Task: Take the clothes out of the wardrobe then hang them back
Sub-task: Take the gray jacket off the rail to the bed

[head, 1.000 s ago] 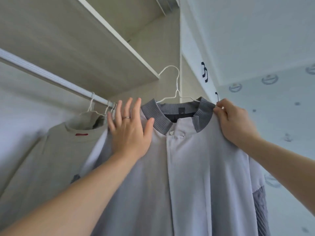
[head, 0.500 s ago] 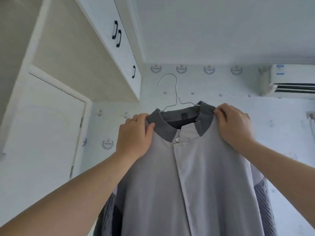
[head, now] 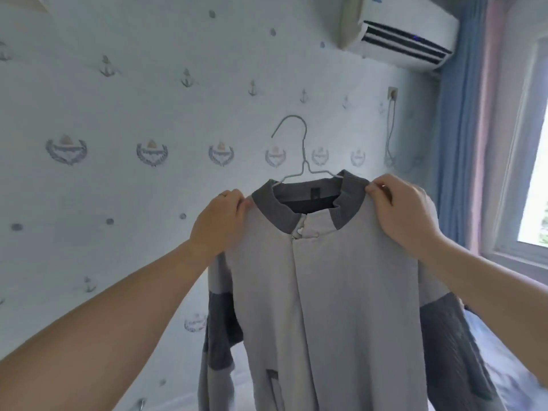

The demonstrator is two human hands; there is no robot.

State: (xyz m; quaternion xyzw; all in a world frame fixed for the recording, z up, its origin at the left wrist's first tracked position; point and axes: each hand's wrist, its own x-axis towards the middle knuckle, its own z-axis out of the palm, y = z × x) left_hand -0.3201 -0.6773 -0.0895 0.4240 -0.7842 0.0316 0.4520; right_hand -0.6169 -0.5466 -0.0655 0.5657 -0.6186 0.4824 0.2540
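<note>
Head view. Grey jacket [head: 326, 292] on wire hanger [head: 304, 155], held up mid-air in front of the wall, wardrobe out of frame. Left hand [head: 219, 223] pinching one shoulder, right hand [head: 403, 215] pinching the other, both beside the dark collar; probably to keep it spread and seated on the hanger while carrying. Behind: anchor-print wall [head: 118, 114], air conditioner [head: 400, 34], blue curtain [head: 456, 143], window [head: 533, 188]; pale bed-like surface low right.

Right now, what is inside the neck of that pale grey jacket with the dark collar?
A thin white wire hanger: its hook rises above the dark grey collar. Dark lining shows inside. The hanger's arms are hidden under the pale grey jacket's shoulders.
</note>
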